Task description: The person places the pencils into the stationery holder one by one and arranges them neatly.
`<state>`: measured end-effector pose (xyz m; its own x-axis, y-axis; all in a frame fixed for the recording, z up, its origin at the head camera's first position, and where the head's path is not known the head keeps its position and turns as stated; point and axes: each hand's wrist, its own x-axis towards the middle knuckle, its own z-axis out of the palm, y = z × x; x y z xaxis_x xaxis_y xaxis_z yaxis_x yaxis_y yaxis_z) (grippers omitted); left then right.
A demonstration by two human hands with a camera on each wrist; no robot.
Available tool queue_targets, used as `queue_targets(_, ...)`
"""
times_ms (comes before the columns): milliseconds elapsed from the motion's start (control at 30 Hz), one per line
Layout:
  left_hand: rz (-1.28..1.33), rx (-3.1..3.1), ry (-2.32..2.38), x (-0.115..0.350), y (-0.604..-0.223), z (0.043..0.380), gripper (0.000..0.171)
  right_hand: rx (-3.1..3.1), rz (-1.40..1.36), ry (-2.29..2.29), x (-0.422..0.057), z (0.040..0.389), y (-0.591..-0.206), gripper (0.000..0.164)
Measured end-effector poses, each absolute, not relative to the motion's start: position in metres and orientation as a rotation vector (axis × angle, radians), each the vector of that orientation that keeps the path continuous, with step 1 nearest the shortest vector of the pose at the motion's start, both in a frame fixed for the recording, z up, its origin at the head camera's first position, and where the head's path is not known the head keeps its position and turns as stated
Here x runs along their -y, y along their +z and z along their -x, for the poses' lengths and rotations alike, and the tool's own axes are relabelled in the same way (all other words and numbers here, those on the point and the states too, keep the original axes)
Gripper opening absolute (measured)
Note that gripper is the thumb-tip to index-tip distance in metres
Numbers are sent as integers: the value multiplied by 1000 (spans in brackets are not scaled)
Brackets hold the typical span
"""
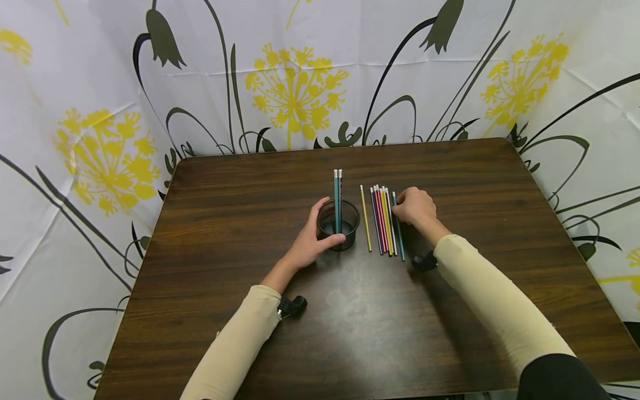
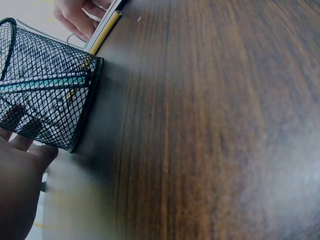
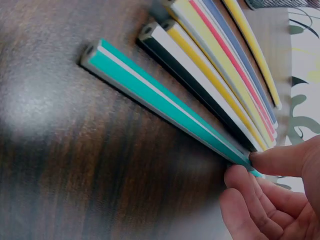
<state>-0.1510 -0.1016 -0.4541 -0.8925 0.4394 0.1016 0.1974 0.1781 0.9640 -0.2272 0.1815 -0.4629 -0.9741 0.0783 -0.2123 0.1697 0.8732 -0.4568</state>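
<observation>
Probably for steadiness, grips the cup (image 1: 351, 237) with the left hand (image 1: 309, 244), pinching a green pencil (image 1: 400, 239) with the right hand (image 1: 417, 207) just beside other pencils (image 1: 384, 222).

No text, label, brand, number or sign can be read — not in any of the views.

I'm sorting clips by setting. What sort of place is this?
Probably an indoor tabletop workspace, though the wider room is out of view. What suggests it: a dark wood-grain table, flower-patterned fabric behind it, and a mesh cup with pencils standing in it.
</observation>
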Motion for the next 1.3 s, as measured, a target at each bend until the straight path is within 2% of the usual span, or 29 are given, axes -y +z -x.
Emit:
queue_targets(233,-592,-2253,1778,102,-456,151,83,-2860,-227,-815,-186,226,-450,30)
queue_targets(533,-613,-2255,1784,101,-457,151,82,-3000,-192,-1094,-185,225,-404,29)
queue_targets(967,-664,-2191,1864,101,-460,153,82,-3088,361,-1704,-141,197,-351,29)
queue_targets(1133,-675,-2202,1856,101,-458,153,82,-2986,577,-1850,-125,189,-352,25)
queue_targets(1300,-662,-2181,1867,101,-459,153,82,-2953,693,-1766,-114,182,-365,23)
